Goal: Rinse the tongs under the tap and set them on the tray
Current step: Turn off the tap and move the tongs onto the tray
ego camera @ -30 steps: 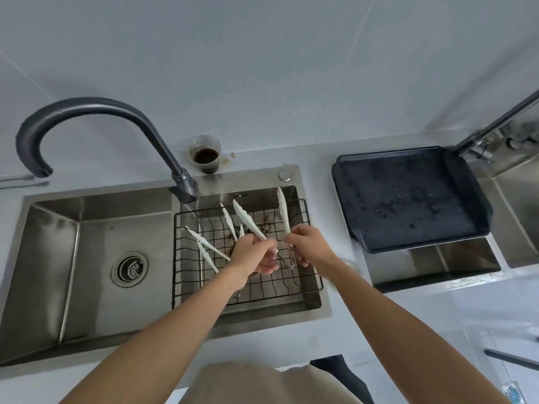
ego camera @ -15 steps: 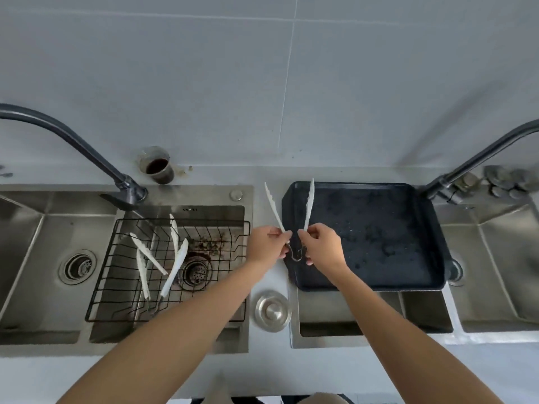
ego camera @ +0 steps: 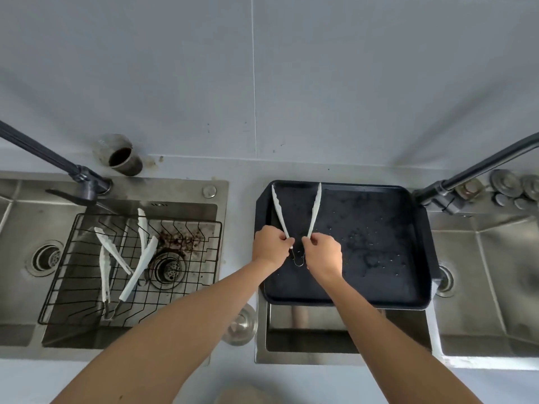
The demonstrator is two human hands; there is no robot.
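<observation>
**One pair in hand, two pairs in the rack**

Three pairs of white tongs in all. One pair point(ego camera: 297, 217) held over the left part of the single dark tray point(ego camera: 408, 298), arms spread in a V, tips pointing away, hinge loop low between the two hands. Left hand point(ego camera: 269, 248) pinching the left arm near the hinge; right hand point(ego camera: 322, 252) pinching the right arm likewise. Two more pairs point(ego camera: 125, 266) lying crossed in the one wire rack point(ego camera: 73, 287) over the left sink point(ego camera: 17, 287). Two dark taps, one point(ego camera: 81, 182) left, one point(ego camera: 443, 188) right.

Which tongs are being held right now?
The white tongs over the black tray, one arm in each hand. The other two tongs lie untouched in the wire rack.
</observation>
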